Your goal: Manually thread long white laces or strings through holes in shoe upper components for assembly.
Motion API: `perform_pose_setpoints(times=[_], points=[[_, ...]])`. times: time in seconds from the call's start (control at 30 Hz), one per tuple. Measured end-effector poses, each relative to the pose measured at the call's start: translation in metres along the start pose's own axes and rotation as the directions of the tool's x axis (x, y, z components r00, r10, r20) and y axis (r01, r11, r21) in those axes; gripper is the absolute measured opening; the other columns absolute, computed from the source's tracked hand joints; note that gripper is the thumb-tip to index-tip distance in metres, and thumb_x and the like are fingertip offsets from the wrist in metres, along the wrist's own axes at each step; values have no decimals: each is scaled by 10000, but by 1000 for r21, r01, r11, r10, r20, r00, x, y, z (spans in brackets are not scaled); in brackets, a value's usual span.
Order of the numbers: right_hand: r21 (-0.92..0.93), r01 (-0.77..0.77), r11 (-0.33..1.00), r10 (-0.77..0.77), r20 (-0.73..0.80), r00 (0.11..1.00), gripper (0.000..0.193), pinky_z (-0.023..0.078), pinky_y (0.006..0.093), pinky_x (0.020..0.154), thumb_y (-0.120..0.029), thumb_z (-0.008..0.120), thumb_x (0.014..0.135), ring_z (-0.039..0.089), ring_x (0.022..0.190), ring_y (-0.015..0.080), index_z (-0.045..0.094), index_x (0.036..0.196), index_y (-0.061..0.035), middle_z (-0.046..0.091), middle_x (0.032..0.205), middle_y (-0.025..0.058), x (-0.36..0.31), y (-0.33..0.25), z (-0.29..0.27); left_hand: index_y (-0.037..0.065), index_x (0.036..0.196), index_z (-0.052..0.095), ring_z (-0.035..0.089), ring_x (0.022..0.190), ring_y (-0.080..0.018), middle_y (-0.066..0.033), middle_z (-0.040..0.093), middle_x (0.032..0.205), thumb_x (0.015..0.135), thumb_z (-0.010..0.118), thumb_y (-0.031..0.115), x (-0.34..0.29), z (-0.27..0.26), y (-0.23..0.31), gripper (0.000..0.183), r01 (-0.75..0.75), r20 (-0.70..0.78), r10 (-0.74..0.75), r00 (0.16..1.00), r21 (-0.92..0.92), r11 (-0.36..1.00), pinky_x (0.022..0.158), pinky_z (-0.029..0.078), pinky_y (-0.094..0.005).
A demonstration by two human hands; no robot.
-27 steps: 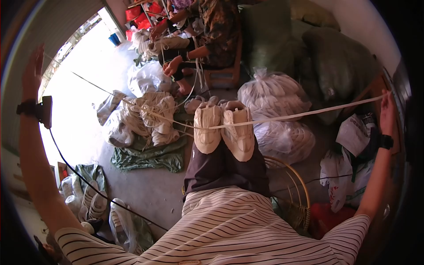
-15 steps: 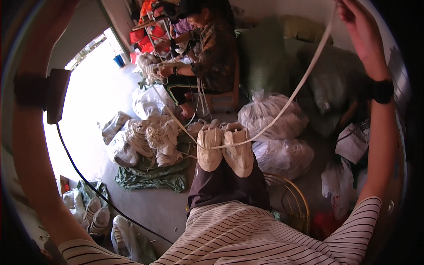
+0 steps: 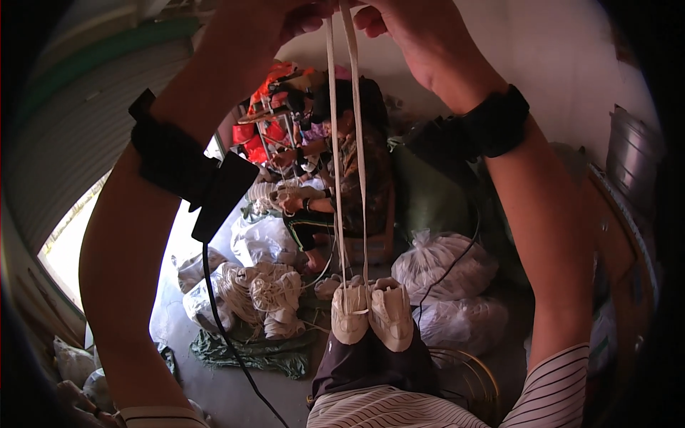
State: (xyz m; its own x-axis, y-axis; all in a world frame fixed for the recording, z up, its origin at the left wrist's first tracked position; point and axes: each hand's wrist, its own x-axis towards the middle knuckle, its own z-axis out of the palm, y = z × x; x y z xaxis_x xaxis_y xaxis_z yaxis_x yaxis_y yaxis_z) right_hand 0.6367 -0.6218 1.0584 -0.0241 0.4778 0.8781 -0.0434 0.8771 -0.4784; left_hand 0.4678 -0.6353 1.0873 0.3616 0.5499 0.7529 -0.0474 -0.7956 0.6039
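Note:
A pair of cream shoes rests toe-toward-me on my knees, the left shoe (image 3: 349,317) beside the right shoe (image 3: 393,314). From the left shoe a long off-white shoelace (image 3: 362,157) rises in two nearly straight strands to the top of the view. My left hand (image 3: 305,20) is closed at the upper end of one strand. Close beside it, my right hand (image 3: 382,16) has its fingers curled at the other strand. The top edge cuts off part of both hands. No lace shows across the right shoe's front.
Ahead, a seated person (image 3: 357,164) handles pale shoes and laces. Bundled laced shoes (image 3: 267,289) lie on the left over a green sack (image 3: 250,353). Stuffed clear bags (image 3: 442,267) stand at right, by a wicker chair edge (image 3: 489,378). A black cable (image 3: 217,314) hangs from my left wrist.
My hands have come together from wide apart, high above the shoes. The lace, earlier a broad sagging curve, now stands as two near-vertical strands. My view has tipped upward.

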Motion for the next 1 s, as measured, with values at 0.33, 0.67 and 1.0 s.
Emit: perform_pose_setpoints(times=[0.33,0.67,1.0], points=[[46,-8,999,8,-10,1000,222,395,204,404,-187,635,899,521,505,75,672,865,29,597,624,34,0,-41,14,-5,1240,558,585,915,-94,-61,612,1091,964,482,75,-9,-26,32,297,-234,151,193,969,328,915,860,473,-258],[-111,28,993,-49,-195,979,174,440,216,578,-137,562,924,524,623,94,666,875,-6,666,810,68,-33,3,-42,19,984,648,610,729,-101,-47,660,869,905,625,142,-35,-65,-18,148,-17,-280,57,958,144,989,653,507,-204],[-50,-238,970,227,-168,959,298,383,174,680,-181,586,935,434,705,34,606,1162,11,617,1141,55,-78,159,-271,-16,1252,539,529,1176,-163,-101,573,1260,942,520,167,-233,-461,-131,360,417,-609,-104,786,399,816,1027,407,-268]])
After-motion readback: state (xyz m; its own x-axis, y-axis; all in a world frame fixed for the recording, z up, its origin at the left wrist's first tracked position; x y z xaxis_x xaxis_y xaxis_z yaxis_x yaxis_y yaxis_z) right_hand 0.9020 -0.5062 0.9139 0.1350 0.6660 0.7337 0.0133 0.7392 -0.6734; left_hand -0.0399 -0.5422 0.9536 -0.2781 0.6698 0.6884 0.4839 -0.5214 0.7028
